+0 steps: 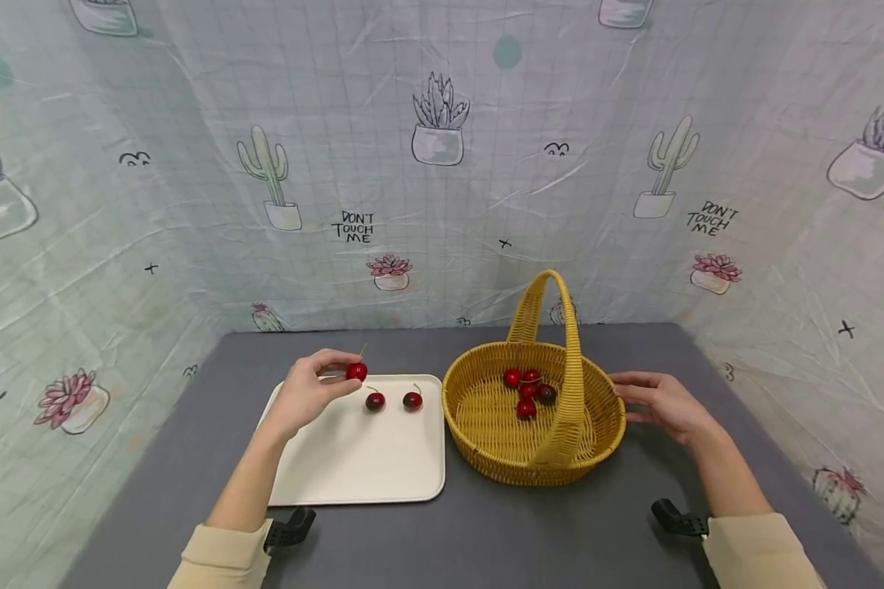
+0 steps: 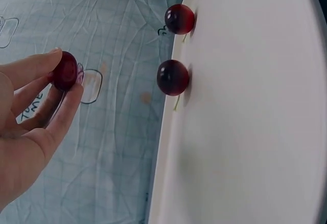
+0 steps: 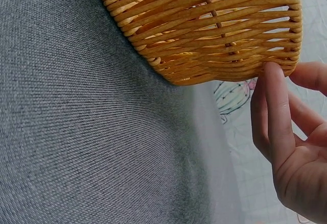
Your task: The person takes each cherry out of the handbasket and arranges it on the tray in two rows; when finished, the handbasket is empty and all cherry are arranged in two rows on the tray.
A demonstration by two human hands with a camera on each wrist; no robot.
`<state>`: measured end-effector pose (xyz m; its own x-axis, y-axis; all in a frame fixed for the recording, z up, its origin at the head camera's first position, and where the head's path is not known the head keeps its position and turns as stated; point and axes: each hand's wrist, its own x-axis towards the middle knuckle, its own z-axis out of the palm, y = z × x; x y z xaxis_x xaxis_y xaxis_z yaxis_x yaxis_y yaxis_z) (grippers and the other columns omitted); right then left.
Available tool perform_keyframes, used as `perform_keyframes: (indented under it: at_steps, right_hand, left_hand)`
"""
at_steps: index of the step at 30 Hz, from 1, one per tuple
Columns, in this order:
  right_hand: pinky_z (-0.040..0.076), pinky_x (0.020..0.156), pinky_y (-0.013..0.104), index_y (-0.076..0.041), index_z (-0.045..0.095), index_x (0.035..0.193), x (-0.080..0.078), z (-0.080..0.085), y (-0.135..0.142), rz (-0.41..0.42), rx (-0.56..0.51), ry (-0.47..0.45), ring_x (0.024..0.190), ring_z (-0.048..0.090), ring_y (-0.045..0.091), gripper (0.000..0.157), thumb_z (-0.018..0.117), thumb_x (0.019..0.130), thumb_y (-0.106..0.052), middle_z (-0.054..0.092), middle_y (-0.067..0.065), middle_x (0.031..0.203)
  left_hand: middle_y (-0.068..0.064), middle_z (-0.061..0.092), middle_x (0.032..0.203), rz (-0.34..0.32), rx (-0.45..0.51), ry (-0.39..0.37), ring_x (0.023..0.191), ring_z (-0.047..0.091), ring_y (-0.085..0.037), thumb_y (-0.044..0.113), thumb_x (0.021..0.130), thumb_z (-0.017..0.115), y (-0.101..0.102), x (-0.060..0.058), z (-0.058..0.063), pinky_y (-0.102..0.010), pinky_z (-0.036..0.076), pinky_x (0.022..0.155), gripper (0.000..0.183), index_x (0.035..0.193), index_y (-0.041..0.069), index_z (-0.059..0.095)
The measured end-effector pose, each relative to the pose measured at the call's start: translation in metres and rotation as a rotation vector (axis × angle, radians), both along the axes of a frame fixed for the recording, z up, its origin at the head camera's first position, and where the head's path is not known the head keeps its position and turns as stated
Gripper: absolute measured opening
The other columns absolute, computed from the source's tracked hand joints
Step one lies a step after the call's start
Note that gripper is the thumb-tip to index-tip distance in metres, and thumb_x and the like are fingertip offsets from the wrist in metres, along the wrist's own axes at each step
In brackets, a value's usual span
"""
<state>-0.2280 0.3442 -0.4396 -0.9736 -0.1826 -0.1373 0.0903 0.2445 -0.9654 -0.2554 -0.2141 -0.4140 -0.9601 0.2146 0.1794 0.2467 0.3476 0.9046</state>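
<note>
My left hand (image 1: 311, 393) pinches a red cherry (image 1: 357, 371) with a thin stem between thumb and fingertips, above the back edge of a white tray (image 1: 361, 466). Two darker cherries lie on the tray near its back rim, a nearer one (image 2: 172, 77) and a farther one (image 2: 180, 19) in the left wrist view. To the right of the tray stands a yellow wicker basket (image 1: 486, 446) with a tall handle. Several cherries (image 1: 528, 391) lie inside it. My right hand (image 1: 666, 405) holds the basket's right rim, thumb and fingertips at its edge (image 3: 295, 35).
A grey cloth-covered table (image 1: 530, 532) lies under everything. Behind and at both sides hangs a pale curtain (image 1: 324, 106) printed with potted plants. The basket's handle (image 1: 570, 368) arches high over its opening. Each wrist wears a black strap (image 1: 289, 528).
</note>
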Motion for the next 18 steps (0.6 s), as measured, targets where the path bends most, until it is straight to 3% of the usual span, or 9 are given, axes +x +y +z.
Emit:
perform_keyframes:
  at_steps: [12, 18]
  right_hand:
    - [0.059, 0.085, 0.04, 0.014, 0.045, 0.147, 0.0, 0.002, -0.001, -0.024, 0.049, 0.017, 0.104, 0.067, 0.013, 0.058, 0.062, 0.105, -0.024, 0.055, 0.026, 0.14]
    - [0.059, 0.084, 0.04, 0.013, 0.048, 0.145, 0.0, 0.005, -0.005, -0.033, 0.106, 0.024, 0.11, 0.066, 0.019, 0.057, 0.063, 0.105, -0.025, 0.052, 0.03, 0.142]
  left_hand:
    - [-0.014, 0.068, 0.123, 0.016, -0.057, -0.041, 0.116, 0.066, -0.033, 0.015, 0.092, 0.081, -0.019, 0.002, 0.004, -0.037, 0.054, 0.095, 0.045, 0.132, 0.003, 0.066]
    - [-0.012, 0.07, 0.12, 0.055, -0.1, -0.017, 0.118, 0.064, -0.032, 0.018, 0.092, 0.08, -0.027, 0.003, 0.002, -0.038, 0.054, 0.093, 0.043, 0.132, 0.006, 0.067]
